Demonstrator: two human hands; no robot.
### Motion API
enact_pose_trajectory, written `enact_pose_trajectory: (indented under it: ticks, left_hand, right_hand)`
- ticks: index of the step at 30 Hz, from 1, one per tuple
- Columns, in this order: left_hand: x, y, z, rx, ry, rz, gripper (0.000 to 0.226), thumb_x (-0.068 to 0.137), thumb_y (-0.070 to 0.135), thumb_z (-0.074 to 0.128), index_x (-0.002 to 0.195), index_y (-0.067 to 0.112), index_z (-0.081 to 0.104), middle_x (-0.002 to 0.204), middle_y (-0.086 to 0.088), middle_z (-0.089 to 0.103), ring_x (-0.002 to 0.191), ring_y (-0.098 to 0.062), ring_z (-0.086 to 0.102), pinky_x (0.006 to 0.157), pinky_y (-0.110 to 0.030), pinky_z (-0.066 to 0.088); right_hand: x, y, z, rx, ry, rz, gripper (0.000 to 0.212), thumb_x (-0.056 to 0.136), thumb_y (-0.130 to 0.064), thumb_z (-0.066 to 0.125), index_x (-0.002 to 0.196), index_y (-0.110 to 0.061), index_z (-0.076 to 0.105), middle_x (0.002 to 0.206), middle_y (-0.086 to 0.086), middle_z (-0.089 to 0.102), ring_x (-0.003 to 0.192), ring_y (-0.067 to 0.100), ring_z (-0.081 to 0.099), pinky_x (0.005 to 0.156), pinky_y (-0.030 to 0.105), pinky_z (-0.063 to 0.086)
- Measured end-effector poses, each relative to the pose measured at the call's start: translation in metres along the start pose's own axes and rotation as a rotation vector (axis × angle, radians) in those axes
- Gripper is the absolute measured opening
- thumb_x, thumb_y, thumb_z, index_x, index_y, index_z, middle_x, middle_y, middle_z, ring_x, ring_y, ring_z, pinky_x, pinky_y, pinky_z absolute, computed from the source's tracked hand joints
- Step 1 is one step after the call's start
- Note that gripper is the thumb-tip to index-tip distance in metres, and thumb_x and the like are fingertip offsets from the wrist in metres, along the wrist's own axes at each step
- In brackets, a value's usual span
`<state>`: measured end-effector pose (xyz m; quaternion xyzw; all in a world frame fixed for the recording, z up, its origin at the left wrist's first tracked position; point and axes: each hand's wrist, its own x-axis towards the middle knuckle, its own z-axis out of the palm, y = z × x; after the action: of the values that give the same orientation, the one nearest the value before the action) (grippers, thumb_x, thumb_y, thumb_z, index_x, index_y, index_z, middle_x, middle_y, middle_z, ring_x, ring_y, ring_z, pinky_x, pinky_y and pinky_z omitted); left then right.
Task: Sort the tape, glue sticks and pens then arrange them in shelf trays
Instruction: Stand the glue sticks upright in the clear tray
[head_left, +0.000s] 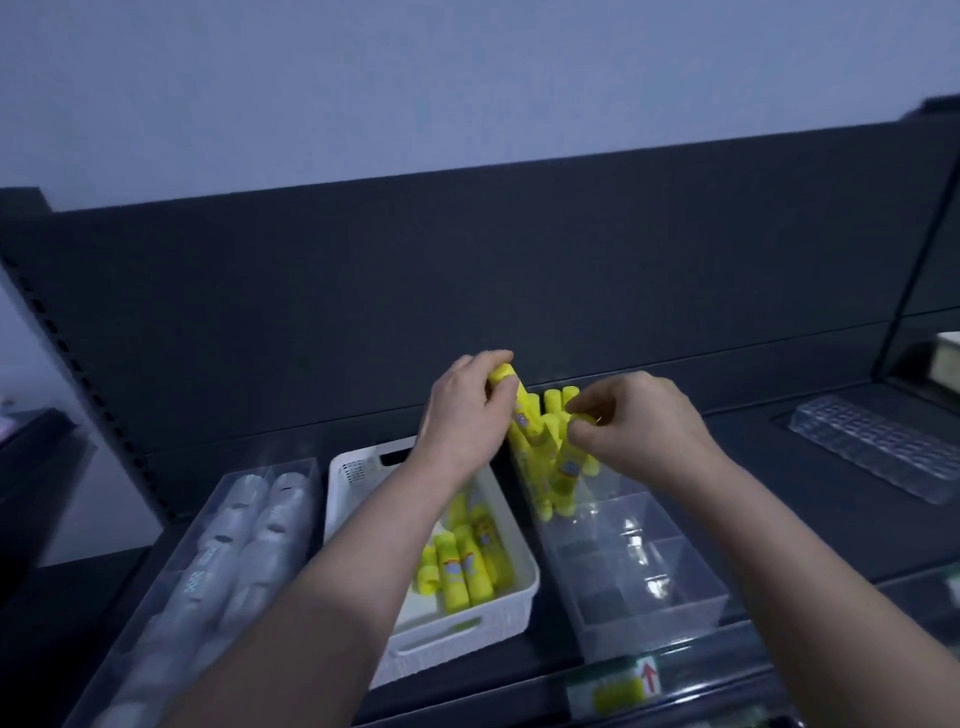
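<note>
At the far end of the clear divided tray (649, 587), the left hand (465, 410) has its fingers curled round a yellow glue stick (511, 384), held tilted above the standing glue sticks (550, 467). The right hand (639, 431) pinches the top of one of them. Left of the tray, a white basket (457, 639) holds loose glue sticks (462, 566).

Tape rolls (234, 545) blurred, tray (270, 469) cut by bottom edge | forearm (332, 597) hides basket's (358, 475) middle | shelf label (615, 686) unreadable
</note>
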<state>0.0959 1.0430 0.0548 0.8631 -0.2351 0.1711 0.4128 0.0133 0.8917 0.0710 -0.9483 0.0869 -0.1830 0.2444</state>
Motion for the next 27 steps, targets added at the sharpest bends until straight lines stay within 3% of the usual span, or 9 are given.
enact_pose_trajectory:
  ticks: [7, 11, 14, 18, 21, 27]
  left_hand:
    - [0.016, 0.020, 0.084, 0.117, -0.194, -0.036, 0.023, 0.090, 0.024, 0.059, 0.113, 0.022, 0.056, 0.107, -0.002, 0.065, 0.105, -0.023, 0.057, 0.089, -0.037, 0.047]
    - [0.015, 0.016, 0.109, 0.301, -0.269, -0.030, 0.027, 0.095, 0.026, 0.054, 0.121, 0.023, 0.053, 0.112, -0.003, 0.061, 0.112, -0.022, 0.049, 0.089, -0.035, 0.044]
    - [0.014, 0.017, 0.120, 0.398, -0.293, -0.043, 0.029, 0.097, 0.024, 0.051, 0.126, 0.023, 0.052, 0.113, -0.006, 0.058, 0.098, -0.025, 0.053, 0.089, -0.034, 0.044]
    - [0.011, 0.009, 0.128, 0.524, -0.349, -0.019, 0.034, 0.095, 0.020, 0.049, 0.128, 0.022, 0.054, 0.113, -0.007, 0.062, 0.117, -0.025, 0.045, 0.096, -0.034, 0.038]
    - [0.010, 0.005, 0.125, 0.506, -0.322, -0.024, 0.040, 0.092, 0.024, 0.054, 0.132, 0.027, 0.052, 0.122, 0.001, 0.061, 0.120, -0.021, 0.043, 0.100, -0.032, 0.034]
    - [0.009, 0.003, 0.103, 0.383, -0.071, -0.155, 0.031, 0.096, 0.023, 0.052, 0.127, 0.025, 0.058, 0.119, 0.001, 0.062, 0.119, -0.017, 0.047, 0.094, -0.032, 0.041]
  right_hand:
    - [0.014, 0.067, -0.022, -0.003, -0.026, 0.013, 0.023, 0.076, -0.019, 0.059, 0.093, -0.024, 0.073, 0.084, -0.003, 0.073, 0.094, 0.020, 0.064, 0.080, 0.031, 0.051]
    - [0.024, 0.090, -0.014, 0.006, -0.048, -0.067, 0.029, 0.082, -0.016, 0.055, 0.105, -0.022, 0.071, 0.102, -0.001, 0.070, 0.100, 0.019, 0.063, 0.083, 0.031, 0.050]
    - [0.035, 0.104, -0.005, 0.057, -0.071, -0.139, 0.032, 0.084, -0.016, 0.056, 0.112, -0.024, 0.069, 0.108, 0.000, 0.066, 0.100, 0.017, 0.063, 0.083, 0.029, 0.050]
    - [0.049, 0.111, 0.009, 0.045, -0.090, -0.250, 0.032, 0.088, -0.021, 0.057, 0.119, -0.024, 0.065, 0.109, -0.001, 0.063, 0.104, 0.018, 0.060, 0.085, 0.031, 0.048]
    - [0.055, 0.113, 0.021, 0.009, -0.118, -0.309, 0.036, 0.089, -0.019, 0.054, 0.124, -0.025, 0.061, 0.109, 0.000, 0.062, 0.108, 0.021, 0.055, 0.084, 0.034, 0.046]
    - [0.061, 0.115, 0.041, -0.135, -0.192, -0.335, 0.045, 0.091, -0.021, 0.048, 0.136, -0.027, 0.045, 0.124, -0.001, 0.058, 0.117, 0.024, 0.051, 0.088, 0.036, 0.043]
